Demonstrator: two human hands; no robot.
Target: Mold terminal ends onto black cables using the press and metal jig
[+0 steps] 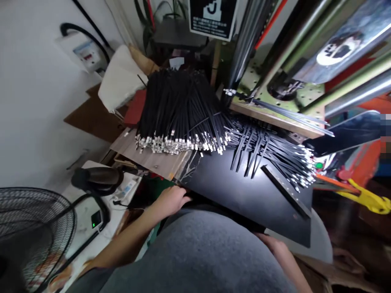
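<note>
My left hand (174, 199) is at the front edge of the bench, left of the black board (226, 191). Its fingers look curled over and its thumb points right; whatever they close on is hidden in dark shadow. My right hand (270, 241) is low by the board's front edge, its fingers hidden there. Black strips with pale metal ends, like metal cable ties, form a thick pile (183, 106) beyond my left hand. More strips (275, 152) lie crossed on the board's far side. A dark narrow bar (285, 191) lies slantwise on the board.
A press-like machine with metal columns (290, 49) and a drilled plate (256, 77) stands at back right. Yellow-handled pliers (366, 197) are at right. A fan (33, 236) and a side table (88, 232) are at left. A wooden board (149, 162) lies under the large pile.
</note>
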